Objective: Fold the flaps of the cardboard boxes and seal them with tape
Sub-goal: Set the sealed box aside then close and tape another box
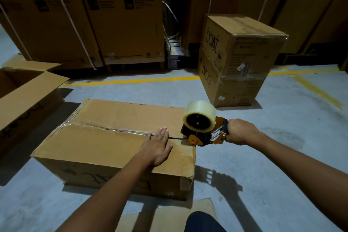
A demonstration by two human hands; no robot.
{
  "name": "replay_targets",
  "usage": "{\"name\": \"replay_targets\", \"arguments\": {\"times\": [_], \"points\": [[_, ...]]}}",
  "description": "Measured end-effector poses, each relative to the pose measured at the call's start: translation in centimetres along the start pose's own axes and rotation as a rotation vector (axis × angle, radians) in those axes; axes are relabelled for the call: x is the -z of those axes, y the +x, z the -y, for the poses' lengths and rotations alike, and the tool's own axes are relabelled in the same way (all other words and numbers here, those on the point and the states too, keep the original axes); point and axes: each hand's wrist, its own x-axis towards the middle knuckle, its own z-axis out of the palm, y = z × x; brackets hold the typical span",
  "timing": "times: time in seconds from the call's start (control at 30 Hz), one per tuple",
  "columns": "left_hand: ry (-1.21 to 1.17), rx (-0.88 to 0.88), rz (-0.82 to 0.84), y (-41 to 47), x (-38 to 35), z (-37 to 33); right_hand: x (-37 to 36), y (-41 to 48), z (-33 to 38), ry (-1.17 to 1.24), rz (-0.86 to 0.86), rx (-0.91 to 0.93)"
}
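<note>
A closed cardboard box (105, 149) lies on the floor in front of me, its top flaps folded shut. Clear tape (105, 128) runs along the centre seam from the left edge towards the right. My left hand (157, 147) presses flat on the top, fingers straight, right beside the seam near the box's right end. My right hand (239, 131) grips the handle of an orange and black tape dispenser (201, 130). The dispenser carries a roll of clear tape and sits at the box's right edge, at the end of the seam.
An open box (24, 96) with raised flaps stands at the left. Two stacked, taped boxes (239, 58) stand behind to the right. Tall cartons (113, 15) line the back beyond a yellow floor line (131, 80). Flat cardboard (169, 216) lies by my knee.
</note>
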Motion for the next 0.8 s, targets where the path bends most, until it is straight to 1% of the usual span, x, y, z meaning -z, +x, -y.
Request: {"name": "replay_targets", "arguments": {"times": [0.1,0.23,0.37,0.5,0.67,0.73,0.8], "points": [[0.039,-0.010,-0.030,-0.2,0.6,-1.5,-1.1,-0.3,-0.2,0.017,-0.034,-0.008],[-0.052,-0.174,-0.059,0.1,0.3,-6.2,-2.7,-0.7,-0.6,0.101,-0.049,-0.039],[-0.074,-0.145,-0.069,0.8,-0.5,-7.5,-4.2,-0.8,-1.0,0.169,-0.051,-0.036],[-0.054,-0.128,-0.057,1.0,-0.4,-7.3,-3.9,-0.5,-2.2,0.176,-0.030,-0.003],[0.003,-0.106,-0.033,1.0,-0.6,-7.5,-5.4,-1.2,-5.0,0.172,-0.005,-0.036],[0.020,-0.119,-0.046,1.0,-0.5,-7.6,-6.2,-1.3,-5.5,0.172,-0.012,-0.042],[0.020,-0.190,-0.068,1.1,-0.4,-7.8,-6.8,-1.1,-4.9,0.165,-0.009,-0.030]]}}
